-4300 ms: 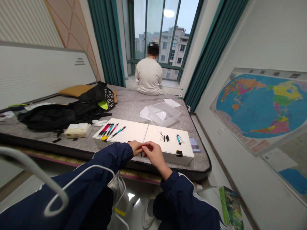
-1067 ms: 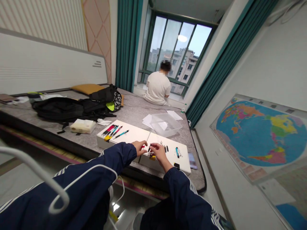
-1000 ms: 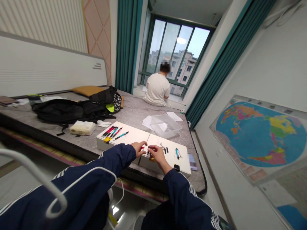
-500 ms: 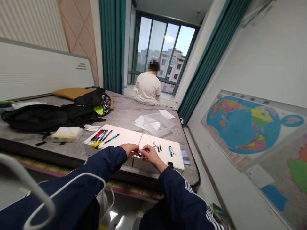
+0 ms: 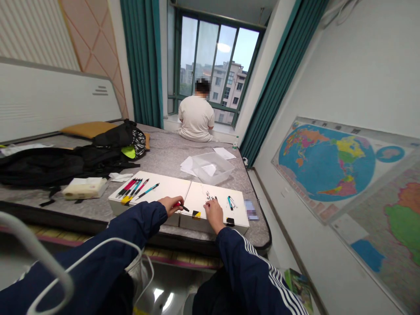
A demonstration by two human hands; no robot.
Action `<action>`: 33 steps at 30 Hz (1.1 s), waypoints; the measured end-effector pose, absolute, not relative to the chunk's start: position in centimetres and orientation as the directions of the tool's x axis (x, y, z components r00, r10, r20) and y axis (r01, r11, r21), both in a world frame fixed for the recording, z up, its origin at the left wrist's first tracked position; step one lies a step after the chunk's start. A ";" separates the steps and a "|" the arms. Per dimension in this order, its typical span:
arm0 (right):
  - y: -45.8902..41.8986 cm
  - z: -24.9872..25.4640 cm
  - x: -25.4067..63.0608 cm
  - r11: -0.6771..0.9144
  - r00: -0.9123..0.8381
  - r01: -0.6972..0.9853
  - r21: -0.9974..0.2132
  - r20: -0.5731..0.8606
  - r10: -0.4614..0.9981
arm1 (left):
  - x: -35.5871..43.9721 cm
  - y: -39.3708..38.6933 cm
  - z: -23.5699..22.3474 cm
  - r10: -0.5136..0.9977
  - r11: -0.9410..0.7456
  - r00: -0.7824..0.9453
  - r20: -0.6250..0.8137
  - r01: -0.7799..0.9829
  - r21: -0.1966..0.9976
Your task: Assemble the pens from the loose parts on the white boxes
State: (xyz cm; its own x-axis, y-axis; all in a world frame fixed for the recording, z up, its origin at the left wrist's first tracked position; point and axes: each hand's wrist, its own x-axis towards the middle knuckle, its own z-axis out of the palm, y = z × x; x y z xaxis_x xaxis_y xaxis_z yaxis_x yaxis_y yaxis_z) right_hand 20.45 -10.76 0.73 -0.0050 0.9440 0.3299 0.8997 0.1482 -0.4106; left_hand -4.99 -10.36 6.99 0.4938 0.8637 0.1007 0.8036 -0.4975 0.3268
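Observation:
My left hand (image 5: 171,205) is closed round a red and black pen (image 5: 181,207), whose black end points right over the near edge of the white boxes. My right hand (image 5: 214,213) is down at the right-hand white box (image 5: 197,192), its fingertips bent together among small pen parts (image 5: 208,195); whatever is between them is hidden. Right of that hand lies a teal pen body (image 5: 230,203) beside a clear piece. On the left-hand white box (image 5: 167,183) several red, black and teal pens (image 5: 133,187) lie in a row, with one teal pen (image 5: 147,191) set apart.
Behind the boxes stands a clear plastic bin (image 5: 213,168) with paper sheets around it. A tissue pack (image 5: 84,188) and black bags (image 5: 68,164) lie to the left. A person in a white shirt (image 5: 196,117) sits at the window, back turned. A white cable (image 5: 114,239) crosses my left sleeve.
My hands were together at the pen and are now apart. The left has kept the red and black pen; the right has moved over to the small parts. The view has shifted slightly.

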 end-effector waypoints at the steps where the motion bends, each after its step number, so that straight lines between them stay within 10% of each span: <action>1: -10.8 0.9 20.3 0.136 -0.006 0.908 -0.397 0.311 0.950 | -5.0 -10.3 6.9 0.862 -0.500 0.495 0.106 0.799 0.334; 33: -8.7 1.5 21.9 0.121 -0.018 0.888 -0.444 0.230 0.973 | -4.8 -10.1 7.4 0.858 -0.501 0.488 0.159 0.728 0.469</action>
